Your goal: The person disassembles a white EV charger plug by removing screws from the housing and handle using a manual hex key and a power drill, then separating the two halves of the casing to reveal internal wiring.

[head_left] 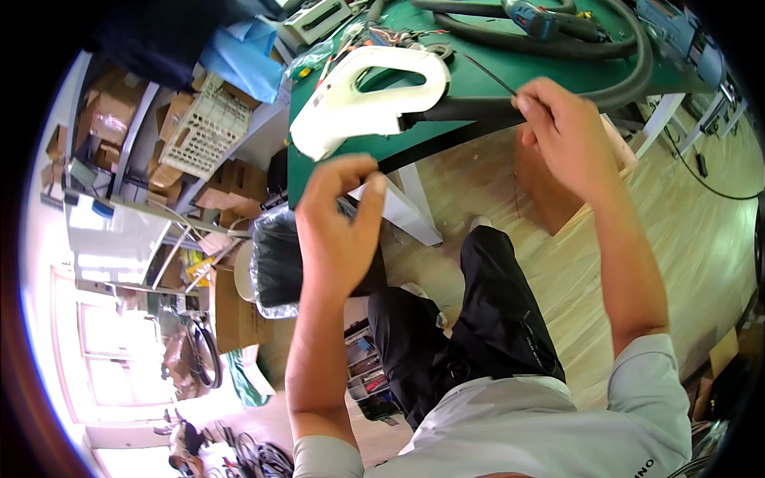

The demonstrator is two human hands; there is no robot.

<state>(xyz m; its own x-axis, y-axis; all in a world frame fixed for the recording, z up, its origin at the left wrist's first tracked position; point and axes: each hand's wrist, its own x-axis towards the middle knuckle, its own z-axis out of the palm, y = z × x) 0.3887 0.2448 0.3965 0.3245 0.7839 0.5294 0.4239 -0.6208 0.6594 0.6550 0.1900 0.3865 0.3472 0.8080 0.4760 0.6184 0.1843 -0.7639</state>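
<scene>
On the near edge of the green table (382,149) lies a white plastic housing with a loop handle (339,92), shaped like a charging gun. A thick black cable (470,108) runs out of its right end. My right hand (562,127) is closed in a pinch on a thin black strip (488,73), which slants up and left over the table, above the cable. Just in front of the housing is my left hand (339,211), its fingers bent and the thumb standing apart from them. Nothing shows between them.
The black cable coils across the table's back, beside a blue power drill (535,19). Loose wires (382,37) lie behind the housing. Below the table stand a bin with a black liner (275,259) and a cardboard box (550,179). Shelves with boxes and a white crate (205,127) fill the left.
</scene>
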